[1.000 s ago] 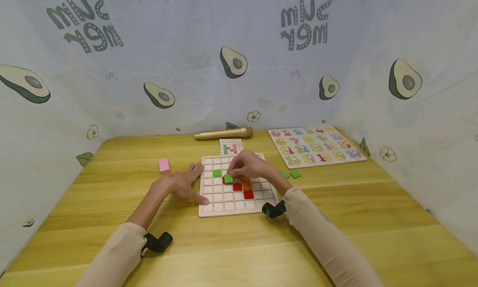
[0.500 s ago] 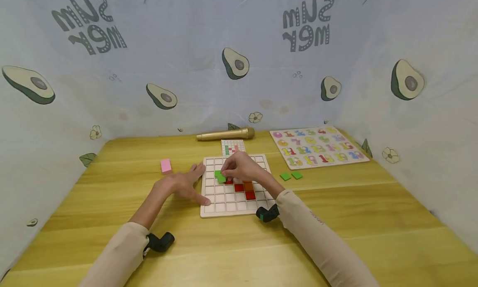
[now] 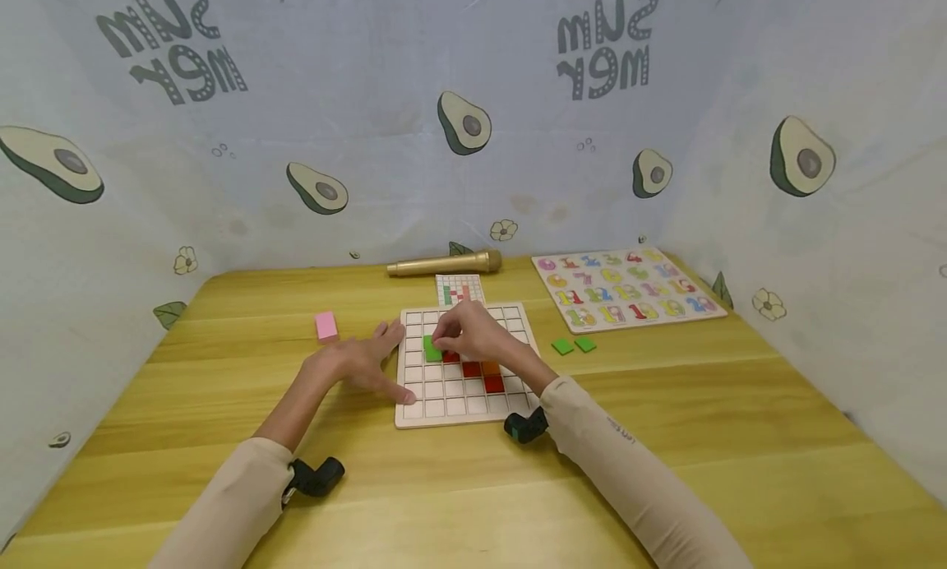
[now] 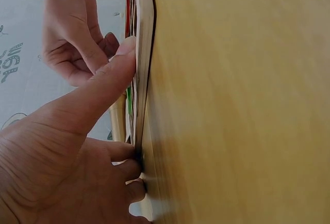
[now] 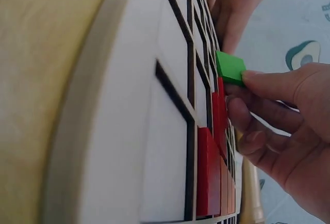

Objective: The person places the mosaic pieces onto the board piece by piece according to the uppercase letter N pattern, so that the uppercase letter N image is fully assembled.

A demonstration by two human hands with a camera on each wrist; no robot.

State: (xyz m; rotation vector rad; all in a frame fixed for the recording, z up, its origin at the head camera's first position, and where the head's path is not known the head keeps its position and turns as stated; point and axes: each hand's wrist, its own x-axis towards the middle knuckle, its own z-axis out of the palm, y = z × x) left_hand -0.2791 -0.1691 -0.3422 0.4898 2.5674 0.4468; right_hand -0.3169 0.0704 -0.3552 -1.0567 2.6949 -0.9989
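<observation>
A pale wooden grid board (image 3: 444,406) lies on the table. My right hand (image 3: 473,332) pinches a green square tile (image 5: 230,68) between thumb and fingers, tilted at the board's surface in the right wrist view. In the head view this green meets the other green tile's place, so their border is hard to tell. Red tiles (image 3: 494,384) and orange tiles (image 3: 490,367) sit in cells beside and below the right hand, which partly hides them. My left hand (image 3: 358,365) rests spread at the board's left edge, its thumb (image 4: 121,53) pressing on the rim.
Two loose green tiles (image 3: 562,346) lie right of the board. A pink block (image 3: 325,326) is at the left. Behind the board are a small pattern card (image 3: 459,289) and a gold microphone (image 3: 444,265). A number puzzle board (image 3: 629,293) lies at the back right.
My right hand has moved left with the green tile, from over the red tile to the cell just below the other green one. The left hand stays in place.
</observation>
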